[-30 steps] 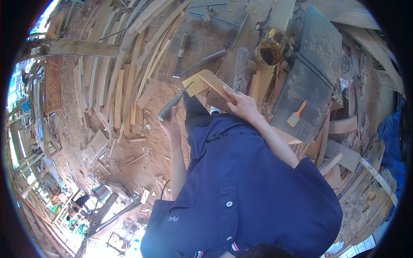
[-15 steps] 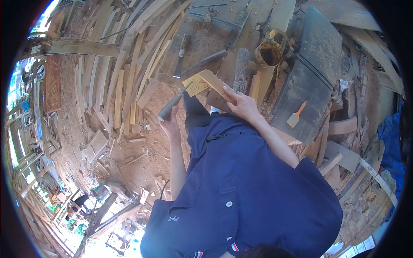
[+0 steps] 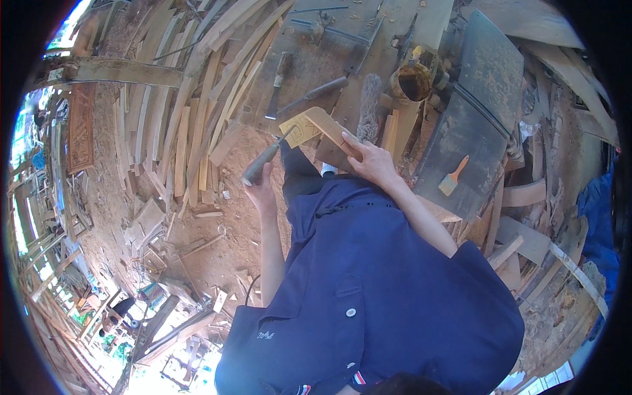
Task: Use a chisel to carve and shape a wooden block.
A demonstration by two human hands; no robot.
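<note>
My left hand [image 3: 261, 189] is closed around the thick grey handle of a thin-shafted hand tool [image 3: 263, 162]. Its narrow metal end meets the left part of a small yellowish wooden piece [image 3: 301, 133] with dark lines marked on it. My right hand [image 3: 374, 161] grips the near end of a flat wooden bar [image 3: 327, 127], whose far end reaches over the right side of the marked piece. Whether the bar touches that piece is hard to make out. Just beyond lie a chisel [image 3: 277, 89] and a dark rod-shaped tool [image 3: 313, 99] on the worktop.
A crusted pot [image 3: 413, 80] and a grey fibrous bundle [image 3: 369, 108] stand right of the work. A flat brush [image 3: 453, 175] lies on a dark board [image 3: 454, 148]. Long wooden strips [image 3: 197, 118] lean at the left, with offcuts [image 3: 146, 220] on the dirt floor.
</note>
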